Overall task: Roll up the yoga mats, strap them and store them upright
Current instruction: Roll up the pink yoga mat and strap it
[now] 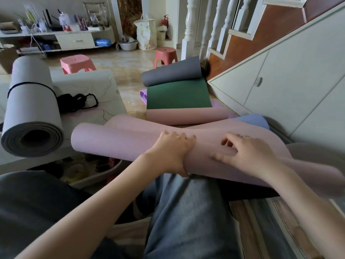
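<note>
A pink yoga mat (119, 141) lies partly rolled across my lap, its roll end pointing left. My left hand (171, 152) grips the roll from above, thumb tucked under its near side. My right hand (246, 152) rests on the roll beside it with fingers bent and blurred. The unrolled part of the pink mat (186, 116) runs away over the floor, overlapped by a green mat (177, 96) with a grey curled end (171, 73). A grey rolled mat (31, 113) bound by a dark strap lies on the low table at left. Black straps (76, 101) sit next to it.
A low white table (97, 85) stands at left with a cluttered shelf below it. Two pink stools (76, 64) stand on the tiled floor. A white cabinet under the stairs (280, 86) borders the right. A purple mat edge (142, 96) and a blue mat (252, 120) show nearby.
</note>
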The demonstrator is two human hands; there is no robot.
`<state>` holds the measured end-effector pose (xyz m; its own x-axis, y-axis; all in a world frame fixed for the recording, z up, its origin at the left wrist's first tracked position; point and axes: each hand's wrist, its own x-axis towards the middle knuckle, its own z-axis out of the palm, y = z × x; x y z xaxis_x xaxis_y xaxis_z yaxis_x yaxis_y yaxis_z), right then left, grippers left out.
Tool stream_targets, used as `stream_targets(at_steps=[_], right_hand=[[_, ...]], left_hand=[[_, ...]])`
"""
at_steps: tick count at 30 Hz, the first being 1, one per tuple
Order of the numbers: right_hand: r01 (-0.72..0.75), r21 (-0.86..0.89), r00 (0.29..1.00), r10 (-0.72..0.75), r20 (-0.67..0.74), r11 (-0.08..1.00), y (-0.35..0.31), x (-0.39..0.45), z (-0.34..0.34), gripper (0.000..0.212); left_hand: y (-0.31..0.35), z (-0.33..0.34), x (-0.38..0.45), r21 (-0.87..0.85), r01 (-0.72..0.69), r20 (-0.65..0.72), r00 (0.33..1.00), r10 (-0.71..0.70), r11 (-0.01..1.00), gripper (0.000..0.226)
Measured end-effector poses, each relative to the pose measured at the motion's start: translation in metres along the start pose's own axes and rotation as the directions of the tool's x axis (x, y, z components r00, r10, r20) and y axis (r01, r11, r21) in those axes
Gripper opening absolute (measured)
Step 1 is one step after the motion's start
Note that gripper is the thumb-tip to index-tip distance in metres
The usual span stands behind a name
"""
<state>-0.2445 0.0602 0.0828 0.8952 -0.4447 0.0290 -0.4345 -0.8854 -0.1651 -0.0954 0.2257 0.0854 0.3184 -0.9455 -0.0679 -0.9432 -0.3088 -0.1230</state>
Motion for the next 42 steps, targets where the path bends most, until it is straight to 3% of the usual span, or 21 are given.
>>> stream_targets(at_steps=[3, 5, 9, 12, 14, 16, 19, 21, 23, 24, 26, 27, 31, 36, 39, 42], right_hand=[[-0.065, -0.255, 0.922, -0.039, -0.385, 0.965, -0.014, -0.007, 0.007, 0.066], [-0.096, -0.269, 0.890, -0.039, -0.454, 0.958, -0.023, -0.008, 0.020, 0.060], [-0.097, -0.238, 0.919, -0.005, -0.394, 0.966, -0.022, 0.009, 0.016, 0.062], [-0.066, -0.295, 0.936, -0.043, -0.348, 0.953, -0.022, 0.027, 0.001, 0.059], [-0.052, -0.284, 0.967, -0.023, -0.253, 0.957, -0.019, 0.039, -0.006, 0.057], [-0.038, -0.148, 0.994, 0.022, -0.110, 0.988, -0.013, 0.050, -0.007, 0.058], [-0.101, 0.004, 0.987, 0.100, 0.124, 0.995, -0.005, 0.065, -0.007, 0.057], [-0.135, 0.022, 0.976, 0.129, 0.176, 0.991, -0.002, 0.072, -0.007, 0.057], [-0.164, 0.005, 0.985, 0.163, 0.056, 0.987, -0.004, 0.071, -0.010, 0.049], [-0.137, -0.016, 0.983, 0.134, -0.124, 0.990, -0.006, 0.067, -0.009, 0.045], [-0.115, -0.110, 0.892, 0.054, -0.448, 0.987, -0.014, 0.056, 0.000, 0.043], [-0.132, -0.156, 0.865, 0.037, -0.500, 0.979, -0.017, 0.050, 0.007, 0.047], [-0.197, -0.246, 0.899, 0.075, -0.431, 0.949, -0.024, 0.038, 0.026, 0.063], [-0.109, -0.277, 0.901, -0.022, -0.432, 0.955, -0.015, 0.067, 0.017, 0.062], [-0.041, -0.326, 0.919, -0.093, -0.383, 0.944, -0.013, 0.077, 0.011, 0.065], [0.002, -0.309, 0.946, -0.102, -0.308, 0.951, -0.010, 0.084, 0.006, 0.069]], left_hand=[[-0.010, 0.006, 0.008, -0.200, 0.029, 0.012, 1.000, -0.028, 0.979, 0.083], [-0.016, 0.009, 0.012, -0.253, 0.035, 0.035, 0.999, -0.027, 0.967, 0.083], [-0.026, 0.004, 0.023, -0.368, 0.025, 0.120, 0.993, 0.021, 0.930, 0.082], [-0.026, 0.009, 0.023, -0.413, 0.026, 0.051, 0.999, -0.006, 0.910, 0.098], [-0.023, 0.017, 0.016, -0.318, 0.068, -0.068, 0.993, -0.094, 0.946, 0.106], [-0.021, 0.023, 0.010, -0.212, 0.092, -0.151, 0.981, -0.125, 0.973, 0.104], [-0.027, 0.019, 0.017, -0.162, 0.095, -0.164, 0.979, -0.122, 0.982, 0.098], [-0.031, 0.014, 0.026, -0.173, 0.087, -0.174, 0.978, -0.117, 0.981, 0.090], [-0.033, 0.009, 0.034, -0.180, 0.073, -0.152, 0.983, -0.101, 0.981, 0.082], [-0.034, 0.007, 0.037, -0.189, 0.070, -0.133, 0.986, -0.097, 0.979, 0.079], [-0.038, 0.002, 0.046, -0.229, 0.083, -0.069, 0.992, -0.101, 0.970, 0.071], [-0.040, -0.001, 0.051, -0.266, 0.094, -0.021, 0.994, -0.103, 0.959, 0.069], [-0.050, -0.007, 0.067, -0.346, 0.085, 0.108, 0.993, -0.050, 0.934, 0.071], [-0.051, -0.006, 0.073, -0.499, 0.143, 0.207, 0.977, -0.043, 0.855, 0.063], [-0.052, 0.005, 0.067, -0.462, 0.131, 0.110, 0.990, -0.089, 0.877, 0.081], [-0.052, 0.011, 0.057, -0.317, 0.047, -0.021, 0.998, -0.057, 0.947, 0.096]])
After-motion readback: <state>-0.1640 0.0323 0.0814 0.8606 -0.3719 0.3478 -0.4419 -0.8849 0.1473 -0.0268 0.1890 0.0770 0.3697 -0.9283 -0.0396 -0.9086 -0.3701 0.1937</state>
